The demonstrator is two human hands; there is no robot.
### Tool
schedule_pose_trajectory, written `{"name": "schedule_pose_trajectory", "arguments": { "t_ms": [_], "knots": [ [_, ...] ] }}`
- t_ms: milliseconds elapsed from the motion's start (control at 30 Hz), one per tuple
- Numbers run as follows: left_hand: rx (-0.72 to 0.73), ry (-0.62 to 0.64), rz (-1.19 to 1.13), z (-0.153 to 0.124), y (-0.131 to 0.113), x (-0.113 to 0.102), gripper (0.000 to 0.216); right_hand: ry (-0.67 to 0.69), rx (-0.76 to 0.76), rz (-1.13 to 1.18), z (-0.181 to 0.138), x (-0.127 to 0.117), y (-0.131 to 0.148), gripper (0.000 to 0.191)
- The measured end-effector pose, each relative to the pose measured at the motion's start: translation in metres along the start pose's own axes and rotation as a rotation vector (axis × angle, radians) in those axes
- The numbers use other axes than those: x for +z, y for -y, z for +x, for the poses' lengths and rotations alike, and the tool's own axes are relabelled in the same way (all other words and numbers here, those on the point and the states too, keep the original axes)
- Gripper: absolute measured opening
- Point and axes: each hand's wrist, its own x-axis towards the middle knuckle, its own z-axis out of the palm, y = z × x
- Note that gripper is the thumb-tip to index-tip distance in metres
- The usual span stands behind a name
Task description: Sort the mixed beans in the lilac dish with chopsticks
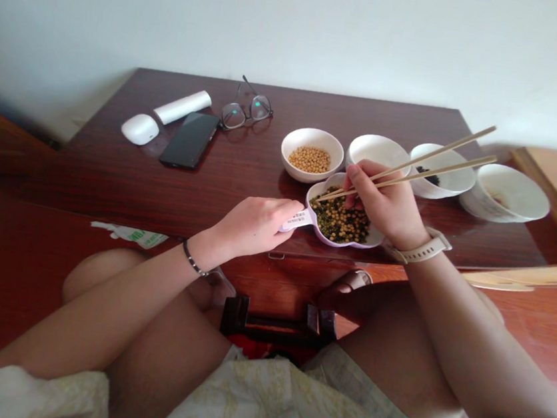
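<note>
My left hand (263,227) is closed round the short handle of a pale purple, petal-shaped bowl (337,243) at the table's front edge. Mixed yellow soybeans and smaller green and dark beans (341,221) lie in it. Above the bowl, my right hand (385,198) grips a pair of wooden chopsticks (439,150), their tips down among the beans on the left side. Just behind stands a white bowl of soybeans (309,159). Another white bowl (380,148) is partly hidden by my right hand, so its contents cannot be made out.
Rightward stand a white bowl (457,164) with some black beans and a white bowl (522,186) with a few pale bits. Eyeglasses (246,113), a black phone (190,140), a white cylinder (183,107) and a rounded white object (139,129) lie on the left of the dark table (242,171).
</note>
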Motion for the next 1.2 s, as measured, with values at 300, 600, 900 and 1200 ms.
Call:
{"name": "schedule_pose_trajectory", "arguments": {
  "t_ms": [300, 600, 900, 1200],
  "knots": [
    [0.001, -0.016, 0.006, 0.0, 0.0016, 0.0032, 0.023, -0.008, 0.061, 0.11, 0.0009, -0.0007, 0.0035, 0.055],
    [-0.002, -0.015, 0.009, 0.0, 0.0014, 0.0032, 0.023, -0.024, 0.045, 0.065, 0.0005, -0.0001, 0.0006, 0.059],
    [0.006, -0.022, 0.02, 0.0001, 0.0009, 0.0021, 0.021, -0.005, 0.049, 0.023, 0.0003, -0.0002, -0.0008, 0.059],
    [-0.007, -0.01, 0.001, 0.0002, 0.001, 0.0021, 0.023, -0.003, 0.038, 0.028, 0.0001, 0.0009, 0.0003, 0.057]
  ]
}}
